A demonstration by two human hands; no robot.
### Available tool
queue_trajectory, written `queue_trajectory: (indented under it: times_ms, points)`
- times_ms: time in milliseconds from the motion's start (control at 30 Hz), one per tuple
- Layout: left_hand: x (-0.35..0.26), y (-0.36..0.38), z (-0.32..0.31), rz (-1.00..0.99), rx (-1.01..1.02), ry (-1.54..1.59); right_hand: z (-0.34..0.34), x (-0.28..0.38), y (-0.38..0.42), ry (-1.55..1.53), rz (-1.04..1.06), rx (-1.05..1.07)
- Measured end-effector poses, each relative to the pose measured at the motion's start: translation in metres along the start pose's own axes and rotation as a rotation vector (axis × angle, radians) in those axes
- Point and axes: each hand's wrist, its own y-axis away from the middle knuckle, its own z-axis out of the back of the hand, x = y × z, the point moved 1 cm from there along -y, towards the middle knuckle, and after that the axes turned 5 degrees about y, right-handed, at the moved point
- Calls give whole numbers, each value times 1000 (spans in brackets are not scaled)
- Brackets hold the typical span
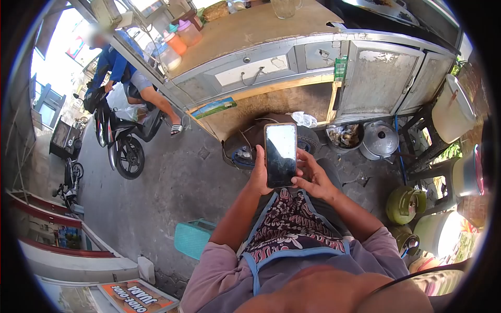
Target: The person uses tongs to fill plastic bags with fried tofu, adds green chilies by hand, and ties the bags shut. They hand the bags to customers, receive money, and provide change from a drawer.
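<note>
A phone [281,156] is held upright in front of my apron, its screen facing me and mostly dark with a bright reflection. My left hand [259,172] grips its left edge, the thumb along the side. Around the lower right edge are the fingers of my right hand [314,178], with the thumb near the bottom corner. The patterned apron [292,224] with blue trim lies over my lap just below the phone.
A cart counter [250,41] with drawers spans the front, a wheel [308,140] beneath it. Right of that are a lidded pot [380,140], green gas cylinders [404,204] and buckets. A teal stool [193,239] is at left; a person [122,65] sits on a motorbike [128,151].
</note>
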Motion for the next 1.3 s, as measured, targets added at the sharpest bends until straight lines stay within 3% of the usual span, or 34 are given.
queue_trajectory:
  times_ms: [100, 267, 367, 467, 533, 667, 767, 900, 933, 1033, 1200, 1300]
  points:
    - [-76, -17, -29, -14, 80, -36, 40, 29, -39, 262, 74, -144]
    - [-227, -90, -52, -242, 48, -173, 143, 121, -141, 786, 460, -357]
    - [-313, -138, -37, -248, 13, -193, 194, 160, -208, 824, 593, -430]
    - [-379, -182, -3, -186, -75, -152, 234, 183, -286, 692, 578, -487]
    - [-404, -198, 19, -142, -167, -89, 256, 190, -336, 571, 350, -472]
    - [-430, -200, 36, -52, -183, 27, 280, 202, -412, 589, 46, -342]
    - [-445, -190, 43, -27, -384, -67, 279, 216, -441, 414, -259, -147]
    - [-452, -173, 100, -232, -900, -309, 281, 212, -449, 350, -333, -136]
    - [-448, -169, 76, -348, -871, -288, 278, 213, -446, 327, -346, -132]
    - [-424, -168, 68, -679, -939, -1042, 264, 206, -451, 289, -371, -215]
    - [-403, -169, 17, -593, -909, -1911, 241, 188, -502, 276, -382, -351]
    - [-401, -170, 29, -633, -956, -1750, 242, 176, -551, 286, -371, -386]
